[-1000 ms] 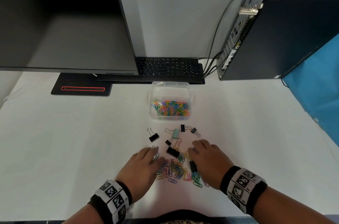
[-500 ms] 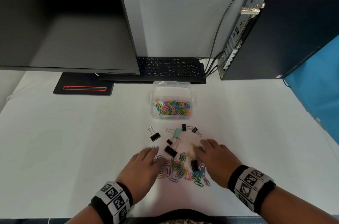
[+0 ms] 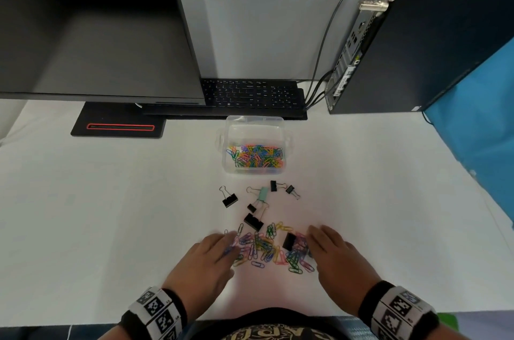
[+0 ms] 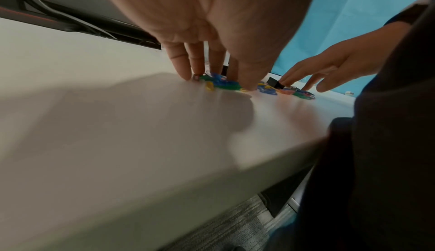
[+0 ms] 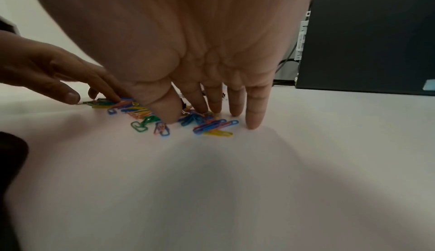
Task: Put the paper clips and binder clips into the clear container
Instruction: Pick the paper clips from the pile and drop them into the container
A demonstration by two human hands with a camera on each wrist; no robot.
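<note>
Both hands flank the loose clips, herding them for a scoop.
My left hand (image 3: 204,261) and right hand (image 3: 338,259) lie released, fingers straight on the worktop (image 3: 111,214); clips (image 3: 267,249) between them, container (image 3: 253,128) beyond, part-filled.

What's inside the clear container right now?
The clear container holds a layer of coloured paper clips in its near half. No binder clip shows among them; whatever lies beneath that layer is covered.

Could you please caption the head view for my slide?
Both hands, left and right, flank loose paper clips before a part-filled clear container.
</note>
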